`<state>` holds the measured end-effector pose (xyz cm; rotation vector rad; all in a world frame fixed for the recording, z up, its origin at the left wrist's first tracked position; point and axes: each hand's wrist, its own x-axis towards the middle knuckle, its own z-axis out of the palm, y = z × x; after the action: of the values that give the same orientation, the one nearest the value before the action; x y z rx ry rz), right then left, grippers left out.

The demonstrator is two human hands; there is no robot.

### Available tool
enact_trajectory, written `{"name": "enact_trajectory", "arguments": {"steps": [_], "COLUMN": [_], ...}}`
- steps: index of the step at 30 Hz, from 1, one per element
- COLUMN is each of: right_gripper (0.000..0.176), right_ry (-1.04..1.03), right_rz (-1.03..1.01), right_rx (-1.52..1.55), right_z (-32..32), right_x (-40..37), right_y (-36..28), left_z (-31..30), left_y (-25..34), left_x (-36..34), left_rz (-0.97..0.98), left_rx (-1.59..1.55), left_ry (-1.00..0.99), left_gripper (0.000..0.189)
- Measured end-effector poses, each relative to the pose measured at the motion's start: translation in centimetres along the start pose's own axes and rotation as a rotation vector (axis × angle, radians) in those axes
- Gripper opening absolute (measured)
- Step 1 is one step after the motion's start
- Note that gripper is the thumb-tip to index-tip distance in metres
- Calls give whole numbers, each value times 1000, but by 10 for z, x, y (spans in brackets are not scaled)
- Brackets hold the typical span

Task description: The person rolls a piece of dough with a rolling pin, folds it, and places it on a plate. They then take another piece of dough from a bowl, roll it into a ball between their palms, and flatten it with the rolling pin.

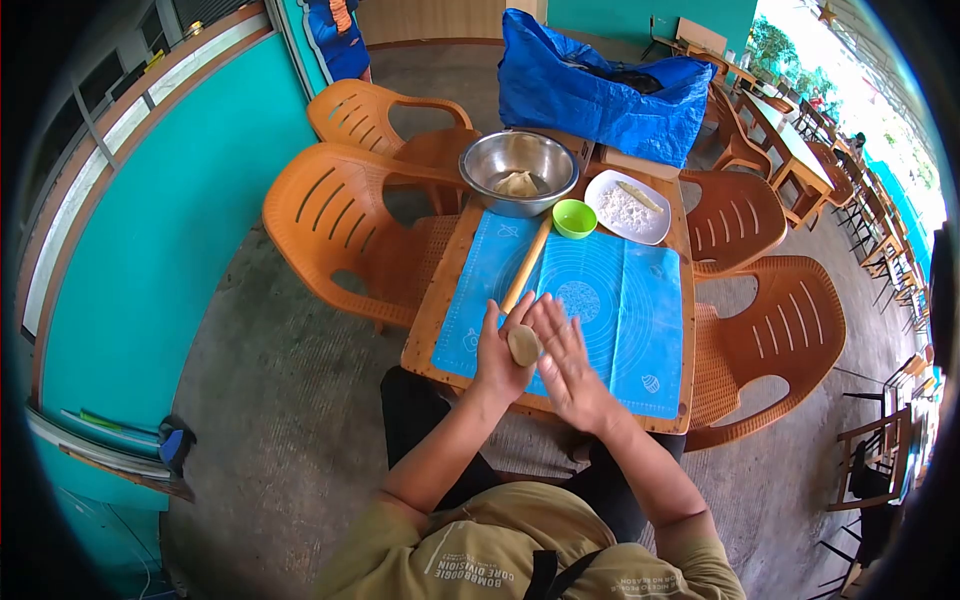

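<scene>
A small flattened round of dough (523, 346) rests on the palm of my left hand (502, 352), which is turned up with its fingers stretched out. My right hand (566, 368) is beside it, fingers extended and palm facing the dough, its edge close to or touching the round. Both hands are above the near part of a blue silicone baking mat (630, 330). Just beyond them a wooden rolling pin (528, 262) lies on the mat, its near end partly behind my fingers.
A steel bowl (480, 190) with dough (516, 184), a green bowl (574, 219) and a white plate (655, 236) of flour with a dough strip stand at the table's far side. Behind them sits a blue bag (600, 110). Orange chairs (300, 215) flank the table (420, 345).
</scene>
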<state>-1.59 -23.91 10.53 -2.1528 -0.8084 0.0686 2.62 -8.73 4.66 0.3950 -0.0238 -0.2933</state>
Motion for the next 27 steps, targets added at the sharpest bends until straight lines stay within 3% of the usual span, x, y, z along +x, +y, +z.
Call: {"name": "enact_trajectory", "arguments": {"steps": [2,3,6,7,8,10,13,17,19,22,23,24,26,27], "right_gripper": [76,76,74,71,71,69,69,68,68,69,71,71,71,67], "right_ry": [245,255,180,221,210,409,504,309,229,272,205,203,150,171], "right_rz": [-28,-40,-69,-62,-37,82,81,-58,-56,-24,-57,-55,18,69], "right_rx": [-161,-313,-399,-307,-298,36,-120,-493,-342,-279,-315,-316,11,16], "right_z": [-7,1,4,2,-2,-7,-9,19,28,29,31,43,67,67], "right_x": [16,21,25,24,24,20,19,14,10,-3,-9,-14,-25,-28], "right_y": [-1,7,15,24,31,36,24,10,13,14,18,24,33,31], "left_z": [18,24,32,29,29,31,30,24,16,-3,-6,-8,-17,-19], "left_y": [-1,-3,-13,-3,2,10,13,1,-5,-2,-6,-11,-23,-26], "left_x": [-7,-10,-20,-18,-19,-15,-13,-14,-15,-25,-25,-25,-26,-28], "left_rz": [-86,-96,-104,-203,-179,-86,-83,-127,-116,-159,-109,-111,-42,-66], "left_rx": [24,17,-63,-193,-177,-152,-154,-141,-71,-99,-13,-15,299,275], "left_ry": [-121,-115,-55,-157,-69,-67,-38,-22,-20,-7,171,171,391,417], "left_gripper": [86,86,84,85,86,91,90,90,93,94,96,96,99,101]}}
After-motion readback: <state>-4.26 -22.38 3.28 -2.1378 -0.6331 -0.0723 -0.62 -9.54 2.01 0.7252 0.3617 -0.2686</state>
